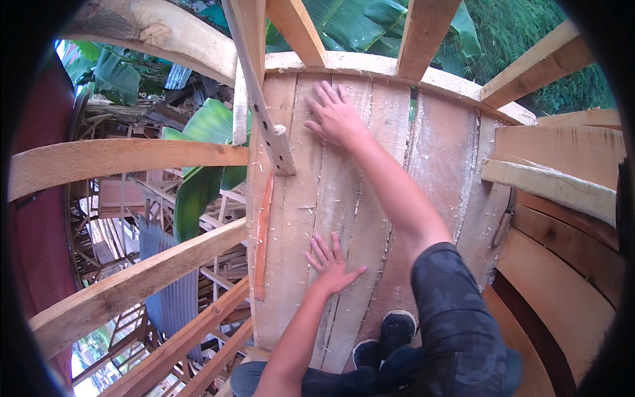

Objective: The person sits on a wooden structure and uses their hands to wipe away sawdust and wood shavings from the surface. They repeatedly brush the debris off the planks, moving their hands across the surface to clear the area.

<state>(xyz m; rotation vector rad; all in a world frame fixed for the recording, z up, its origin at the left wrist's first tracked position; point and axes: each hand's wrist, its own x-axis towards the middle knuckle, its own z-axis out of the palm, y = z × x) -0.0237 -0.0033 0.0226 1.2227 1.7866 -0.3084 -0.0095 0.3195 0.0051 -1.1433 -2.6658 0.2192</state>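
Both my hands lie on a platform of wooden planks strewn with pale shavings. My left hand is spread flat near the middle of the boards, thumb and fingers apart, holding nothing. Farther off, close to the beam along the far edge, my right hand rests with its fingers spread and nothing in it. To the left of the right hand, a pale pole with holes slants down to the planks. A thin reddish wood strip lies along the platform's left edge.
Bare timber beams cross the open drop on the left, above heaped scrap wood and a corrugated sheet. Upright posts line the far edge. A wood-handled tool sits by the boards on the right. My shoes stand on the planks.
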